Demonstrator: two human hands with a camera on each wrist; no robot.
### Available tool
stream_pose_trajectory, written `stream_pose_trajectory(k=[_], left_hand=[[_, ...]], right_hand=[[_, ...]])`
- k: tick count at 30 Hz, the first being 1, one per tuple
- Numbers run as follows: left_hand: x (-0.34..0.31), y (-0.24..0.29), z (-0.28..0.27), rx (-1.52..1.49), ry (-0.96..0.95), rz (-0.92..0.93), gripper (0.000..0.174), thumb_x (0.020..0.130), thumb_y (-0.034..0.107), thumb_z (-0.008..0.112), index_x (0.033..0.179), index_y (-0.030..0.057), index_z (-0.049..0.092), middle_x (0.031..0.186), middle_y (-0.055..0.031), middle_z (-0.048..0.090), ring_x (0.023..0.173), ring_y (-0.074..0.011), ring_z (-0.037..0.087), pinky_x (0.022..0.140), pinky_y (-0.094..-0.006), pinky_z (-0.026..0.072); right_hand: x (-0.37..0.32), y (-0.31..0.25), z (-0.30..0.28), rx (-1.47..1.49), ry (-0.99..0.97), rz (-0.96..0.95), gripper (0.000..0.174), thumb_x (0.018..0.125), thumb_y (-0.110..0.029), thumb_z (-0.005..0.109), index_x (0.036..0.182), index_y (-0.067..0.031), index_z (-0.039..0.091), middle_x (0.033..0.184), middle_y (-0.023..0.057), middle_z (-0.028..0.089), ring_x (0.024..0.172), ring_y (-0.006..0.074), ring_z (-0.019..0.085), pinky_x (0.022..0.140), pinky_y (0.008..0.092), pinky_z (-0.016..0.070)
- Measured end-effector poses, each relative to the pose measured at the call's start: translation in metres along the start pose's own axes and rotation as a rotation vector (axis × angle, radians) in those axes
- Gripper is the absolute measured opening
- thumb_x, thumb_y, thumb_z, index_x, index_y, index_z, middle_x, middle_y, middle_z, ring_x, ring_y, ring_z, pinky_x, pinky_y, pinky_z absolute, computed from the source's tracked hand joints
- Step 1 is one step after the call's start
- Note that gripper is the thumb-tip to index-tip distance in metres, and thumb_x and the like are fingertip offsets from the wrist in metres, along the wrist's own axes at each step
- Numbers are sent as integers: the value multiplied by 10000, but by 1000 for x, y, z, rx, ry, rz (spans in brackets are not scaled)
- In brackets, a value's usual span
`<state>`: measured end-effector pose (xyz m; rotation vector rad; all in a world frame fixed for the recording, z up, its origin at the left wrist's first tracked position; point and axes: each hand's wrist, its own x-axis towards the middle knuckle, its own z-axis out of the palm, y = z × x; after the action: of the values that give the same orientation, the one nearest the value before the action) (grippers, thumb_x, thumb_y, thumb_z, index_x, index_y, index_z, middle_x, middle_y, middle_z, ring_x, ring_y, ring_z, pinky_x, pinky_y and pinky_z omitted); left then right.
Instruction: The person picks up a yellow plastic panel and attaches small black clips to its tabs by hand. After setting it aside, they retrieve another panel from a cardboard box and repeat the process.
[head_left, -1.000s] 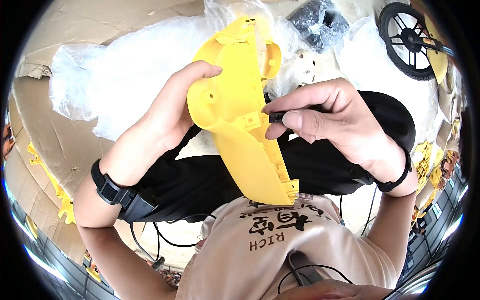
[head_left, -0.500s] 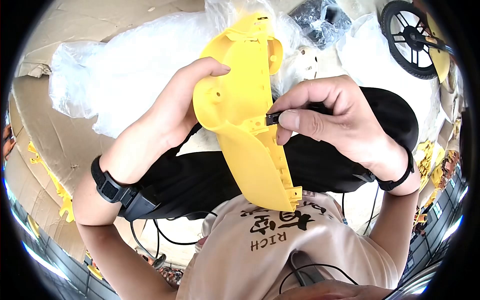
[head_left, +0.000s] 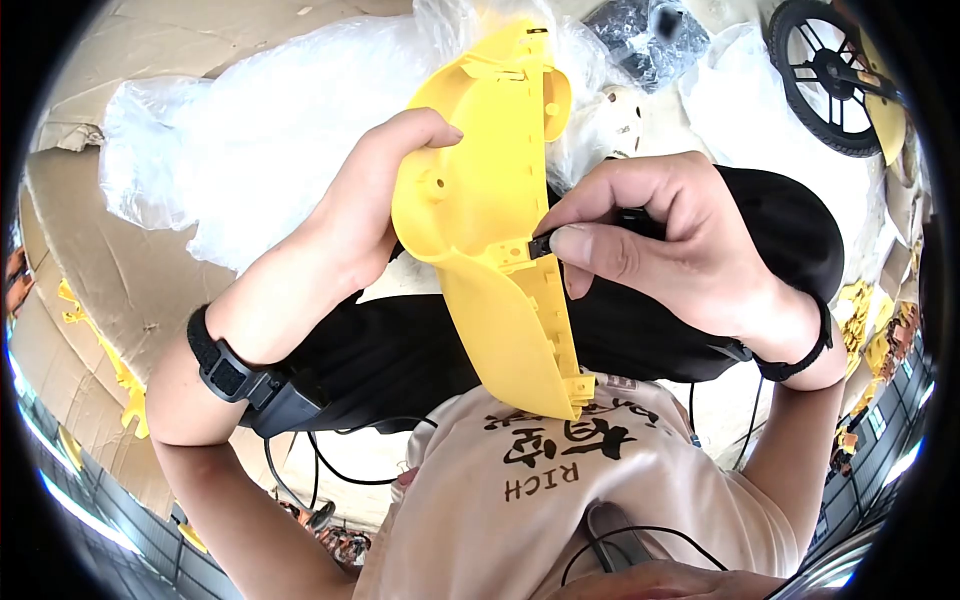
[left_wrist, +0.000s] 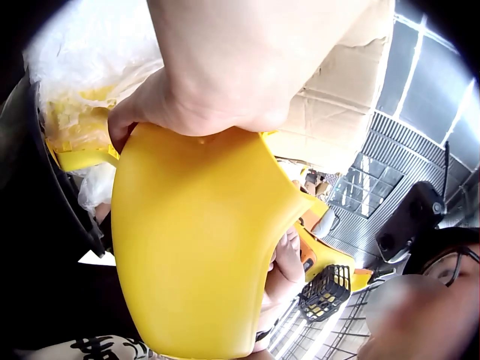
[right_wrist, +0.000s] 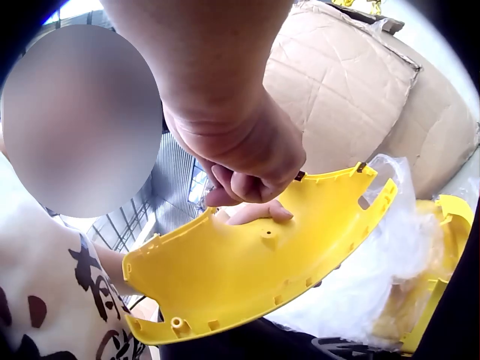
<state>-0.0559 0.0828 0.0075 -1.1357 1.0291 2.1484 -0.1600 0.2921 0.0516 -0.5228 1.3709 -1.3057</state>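
Observation:
A curved yellow plastic shell (head_left: 490, 200) stands tilted over the person's lap, its hollow side with small tabs and screw bosses facing up. The left hand (head_left: 375, 190) grips its left side, thumb over the inner face. In the left wrist view the shell's smooth outer side (left_wrist: 202, 247) shows below that hand. Between thumb and index finger the right hand (head_left: 660, 235) pinches a small black clip (head_left: 541, 245), its end right at a tab midway along the shell's right edge. Another dark clip (head_left: 538, 31) sits at the shell's far end.
Clear plastic wrapping (head_left: 270, 130) lies on cardboard (head_left: 90, 220) beyond the left hand. A black spoked wheel (head_left: 828, 75) is at the far right, near a plastic-wrapped dark part (head_left: 645, 40). Yellow parts (head_left: 110, 360) lie at the left edge.
The shell has shifted slightly right with the left hand and turned a little. The right hand has brought the black clip from a gap beside the shell up against its edge tab.

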Motion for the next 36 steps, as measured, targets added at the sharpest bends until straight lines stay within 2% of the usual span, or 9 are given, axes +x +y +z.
stream_pose_trajectory(k=[10, 13, 16, 22, 25, 27, 30, 32, 36], left_hand=[[1, -2, 11, -41, 97, 123, 481, 910, 310, 466, 1252, -26, 513, 1143, -145, 618, 1057, -211, 604, 944, -358, 456], [1, -1, 12, -8, 48, 72, 479, 908, 306, 462, 1254, -22, 513, 1137, -144, 619, 1060, -216, 603, 948, -361, 457], [6, -5, 13, -17, 106, 71, 466, 904, 297, 459, 1240, -20, 523, 1113, -142, 628, 1050, -221, 607, 948, -364, 455], [3, -4, 14, 29, 51, 19, 450, 892, 295, 474, 1200, -23, 553, 1085, -136, 636, 1016, -220, 610, 919, -362, 457], [-2, 0, 13, 28, 35, -23, 441, 880, 302, 509, 1176, -20, 568, 1078, -132, 638, 993, -217, 611, 895, -356, 463], [-2, 1, 11, -4, 16, -28, 439, 873, 306, 529, 1167, -18, 571, 1077, -131, 638, 987, -216, 613, 886, -353, 467], [-3, 0, 8, -45, -17, -47, 435, 864, 310, 558, 1154, -14, 575, 1069, -130, 639, 977, -212, 617, 870, -347, 475], [0, -1, 7, -51, -36, -54, 432, 862, 310, 567, 1149, -13, 575, 1063, -130, 640, 973, -210, 619, 864, -344, 479], [5, -4, 2, -104, -122, -81, 428, 860, 303, 567, 1146, -16, 571, 1053, -128, 637, 968, -208, 622, 854, -343, 488]], right_hand=[[0, 2, 9, -91, 129, -2, 156, 970, -72, 625, 995, 81, 634, 793, 48, 668, 710, 75, 631, 651, 205, 500], [0, 2, 11, -87, 140, -32, 164, 971, -83, 627, 985, 80, 628, 786, 45, 663, 709, 74, 629, 648, 206, 503], [3, 3, 7, -77, 61, -19, 167, 970, -85, 630, 982, 81, 625, 790, 48, 661, 706, 75, 626, 645, 208, 505], [6, 3, 4, -63, -6, 83, 160, 968, -72, 628, 998, 85, 632, 804, 54, 668, 705, 82, 631, 632, 208, 503], [4, 6, 2, -12, -34, 59, 183, 974, -76, 618, 1059, 85, 643, 811, 59, 673, 705, 88, 635, 646, 215, 507], [3, 9, -1, 150, -73, 6, 212, 979, -80, 609, 1120, 74, 648, 819, 61, 676, 705, 96, 639, 658, 218, 505], [3, 6, -3, 264, -112, 58, 217, 976, -78, 608, 1138, 60, 653, 824, 63, 677, 703, 103, 643, 658, 216, 498], [3, 9, 0, 299, -101, 55, 217, 964, -79, 625, 1133, 52, 657, 826, 66, 679, 697, 102, 641, 621, 201, 468], [4, 4, 0, 469, -123, 197, 222, 944, -75, 649, 1125, 52, 663, 813, 75, 677, 687, 95, 637, 540, 206, 373]])
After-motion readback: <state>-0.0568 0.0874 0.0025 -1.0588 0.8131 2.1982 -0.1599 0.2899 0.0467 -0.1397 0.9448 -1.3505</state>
